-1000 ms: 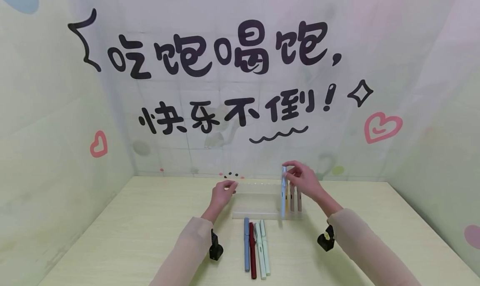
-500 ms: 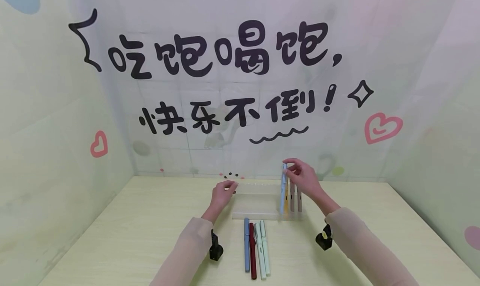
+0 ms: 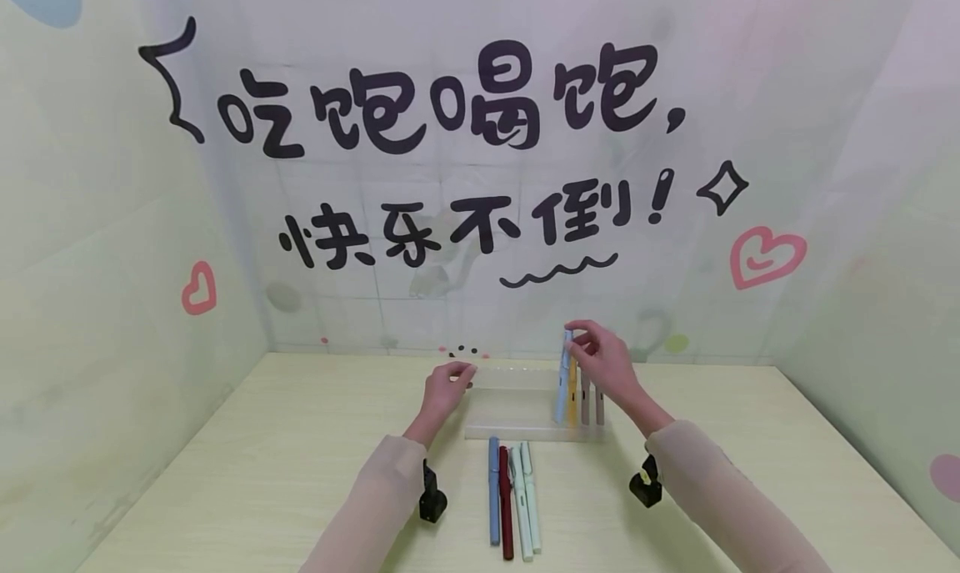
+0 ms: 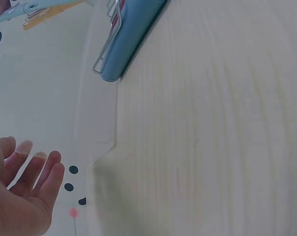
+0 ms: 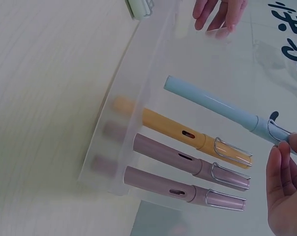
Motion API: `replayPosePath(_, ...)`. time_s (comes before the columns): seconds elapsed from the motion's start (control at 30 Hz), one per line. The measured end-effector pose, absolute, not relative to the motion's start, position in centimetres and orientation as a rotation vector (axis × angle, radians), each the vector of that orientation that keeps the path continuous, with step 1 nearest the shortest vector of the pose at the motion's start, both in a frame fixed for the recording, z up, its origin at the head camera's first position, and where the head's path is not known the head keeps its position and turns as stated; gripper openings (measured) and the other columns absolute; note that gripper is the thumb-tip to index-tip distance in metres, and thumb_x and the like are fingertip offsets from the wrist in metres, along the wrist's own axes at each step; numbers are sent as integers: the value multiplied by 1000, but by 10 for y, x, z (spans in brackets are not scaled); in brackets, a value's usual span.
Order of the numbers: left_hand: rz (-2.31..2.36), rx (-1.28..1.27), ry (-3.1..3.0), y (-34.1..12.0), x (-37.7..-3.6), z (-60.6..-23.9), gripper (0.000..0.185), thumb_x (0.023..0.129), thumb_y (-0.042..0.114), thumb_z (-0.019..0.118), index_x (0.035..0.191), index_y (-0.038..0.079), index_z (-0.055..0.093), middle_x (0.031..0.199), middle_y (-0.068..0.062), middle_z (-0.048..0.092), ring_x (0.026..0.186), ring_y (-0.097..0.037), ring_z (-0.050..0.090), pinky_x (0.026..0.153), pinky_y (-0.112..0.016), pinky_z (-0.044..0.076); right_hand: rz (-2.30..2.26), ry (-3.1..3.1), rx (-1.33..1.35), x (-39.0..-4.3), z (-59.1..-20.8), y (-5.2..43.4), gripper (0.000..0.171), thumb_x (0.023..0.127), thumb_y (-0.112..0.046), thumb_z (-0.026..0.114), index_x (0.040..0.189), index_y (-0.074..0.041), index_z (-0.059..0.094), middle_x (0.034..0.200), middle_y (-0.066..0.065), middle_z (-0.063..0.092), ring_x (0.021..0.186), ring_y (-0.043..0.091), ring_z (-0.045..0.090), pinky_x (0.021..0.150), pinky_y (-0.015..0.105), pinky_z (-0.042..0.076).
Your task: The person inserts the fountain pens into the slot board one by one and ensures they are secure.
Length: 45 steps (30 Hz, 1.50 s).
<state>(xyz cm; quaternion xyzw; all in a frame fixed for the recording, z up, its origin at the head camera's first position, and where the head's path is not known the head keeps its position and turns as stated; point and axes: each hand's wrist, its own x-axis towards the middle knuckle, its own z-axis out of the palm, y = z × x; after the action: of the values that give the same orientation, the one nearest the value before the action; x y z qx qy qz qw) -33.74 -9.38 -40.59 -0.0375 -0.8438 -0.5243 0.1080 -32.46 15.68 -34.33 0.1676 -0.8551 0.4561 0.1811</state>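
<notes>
Between the right fingers [image 5: 275, 169], the top of a light blue pen [image 5: 211, 103].

Pale-blue capped pen [image 5: 212, 103]; yellow pen [image 5: 170, 126]; two mauve pens [image 5: 161, 153]; mid-blue pen [image 3: 493, 498]; dark-red pen [image 3: 506, 506]; two mint pens [image 3: 522, 506]. Tabletop [image 3: 262, 473] pale wood-grain. Backdrop [image 3: 360, 22] whitish: black lettering [image 3: 486, 231], pink hearts [image 3: 737, 263].

The right wrist view cuts the right hand [image 5: 288, 191] at four o'clock; I see the capped yellow pen's [image 5: 169, 126] end blurred.

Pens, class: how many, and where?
8: light blue pen in the right hand; yellow and two mauve in the rack; blue, red and two pale green on the table.
</notes>
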Motion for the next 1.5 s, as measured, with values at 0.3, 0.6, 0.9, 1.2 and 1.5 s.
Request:
replayPosePath(0.3,-1547,-114,-2472,-93,-339,-406,28,89,19,53,104,-3,60,95,-15,60,80,-24,62,71,-33,49,1256,-2377,490,-326,-352,158,24,85,-10,57,109,-8,57,84,9,61,65,18,53,54,30,45)
replayPosePath(0.6,-1539,-127,-2461,-93,-338,-406,27,89,18,53,103,-4,61,94,-15,61,79,-25,62,70,-33,50,1247,-2387,486,-327,-358,158,25,85,-7,58,109,-6,57,84,8,61,65,18,54,55,29,46)
replayPosePath(0.9,-1547,-111,-2462,-93,-340,-407,27,89,19,54,103,-3,61,94,-15,61,79,-24,62,70,-33,50,1217,-2378,519,-326,-363,157,25,83,-3,58,108,-6,58,81,8,61,63,17,53,51,28,45)
replayPosePath(1.2,-1540,-112,-2474,-93,-338,-406,28,90,20,52,104,-3,60,97,-15,60,80,-23,62,71,-33,49,1234,-2395,548,-325,-362,156,24,83,-4,59,107,-5,58,80,8,61,61,17,52,49,28,45)
replayPosePath(1.5,-1541,-108,-2477,-93,-337,-406,28,90,19,52,104,-3,60,96,-15,60,80,-23,62,71,-33,49,1254,-2440,552,-325,-360,154,23,85,-6,58,108,-7,58,81,8,61,61,17,51,48,28,45)
